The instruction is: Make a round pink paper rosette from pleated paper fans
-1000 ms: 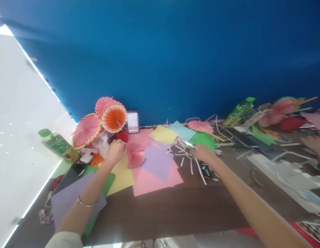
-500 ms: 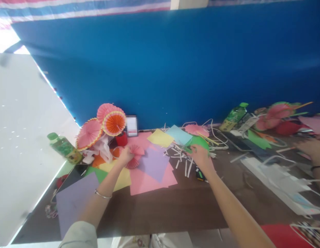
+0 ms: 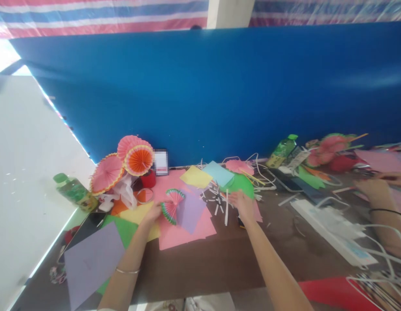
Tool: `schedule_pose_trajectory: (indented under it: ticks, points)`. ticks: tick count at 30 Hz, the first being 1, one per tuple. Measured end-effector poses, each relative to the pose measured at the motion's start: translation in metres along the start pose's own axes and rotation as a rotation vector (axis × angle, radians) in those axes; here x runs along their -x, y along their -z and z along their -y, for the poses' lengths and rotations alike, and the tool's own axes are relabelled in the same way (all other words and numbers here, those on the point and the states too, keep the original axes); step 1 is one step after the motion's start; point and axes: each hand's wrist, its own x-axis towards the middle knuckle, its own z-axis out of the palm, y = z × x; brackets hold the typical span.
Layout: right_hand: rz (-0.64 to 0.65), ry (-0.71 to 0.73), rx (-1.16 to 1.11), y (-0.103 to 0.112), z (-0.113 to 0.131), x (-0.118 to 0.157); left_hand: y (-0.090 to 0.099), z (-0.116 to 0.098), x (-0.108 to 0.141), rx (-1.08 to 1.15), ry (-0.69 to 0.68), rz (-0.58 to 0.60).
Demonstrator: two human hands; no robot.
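Note:
In my left hand [image 3: 153,214] is a folded pink paper fan [image 3: 175,206] with green edges, its pleats spread in two wings. The thumb and fingers pinch its left side above the pink and purple sheets. My right hand [image 3: 242,203] is farther right, by the green paper [image 3: 241,183]. At its fingertips a narrow white strip [image 3: 226,211] hangs or lies upright in view; the fingers seem closed on it, though blur softens the contact. Several short white strips [image 3: 215,199] lie scattered between the hands. A small dark object [image 3: 241,223] is partly hidden beneath the right wrist.
Finished paper rosettes [image 3: 138,160] stand at the left by a red cup [image 3: 148,178] and a green-capped bottle [image 3: 75,192]. A purple sheet [image 3: 93,263] lies at front left. A white power strip [image 3: 331,233] and cables lie right, where another person's hands [image 3: 371,190] work.
The paper fan in my left hand has turned, now showing its green edges. My right hand has drawn back slightly from the green paper. The view has tilted up a little.

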Motion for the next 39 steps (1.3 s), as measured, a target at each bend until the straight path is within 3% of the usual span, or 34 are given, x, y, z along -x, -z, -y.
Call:
schedule_pose_trajectory:
  ticks: [3, 8, 13, 16, 20, 28, 32, 35, 39]
  points:
    - [0.085, 0.067, 0.035, 0.005, 0.0, 0.002, 0.009, 0.003, -0.005, -0.102, -0.015, 0.043]
    - [0.052, 0.121, 0.124, 0.02, 0.003, 0.008, 0.035, 0.002, -0.008, -0.335, 0.036, -0.053]
    - [0.131, 0.269, 0.398, 0.02, 0.009, 0.024, 0.051, -0.004, -0.001, -0.765, -0.165, -0.207]
    - [0.183, 0.369, 0.518, 0.01, 0.012, 0.037, 0.059, -0.002, 0.003, -0.822, -0.215, -0.19]
    - [0.091, 0.595, 0.465, -0.014, 0.011, 0.056, 0.079, 0.004, 0.006, -0.759, -0.277, -0.208]
    - [0.212, 0.706, 0.372, -0.065, -0.001, 0.075, 0.135, 0.033, 0.041, -0.712, -0.074, -0.142]
    - [0.204, 0.739, 0.367, -0.08, 0.002, 0.078, 0.126, 0.041, 0.046, -0.833, -0.118, -0.137]
    - [0.223, 0.762, 0.378, -0.086, 0.004, 0.084, 0.105, 0.036, 0.033, -0.957, -0.243, -0.089]
    - [0.231, 0.819, 0.375, -0.084, 0.0, 0.091, 0.09, 0.028, 0.008, -1.056, -0.22, -0.052]
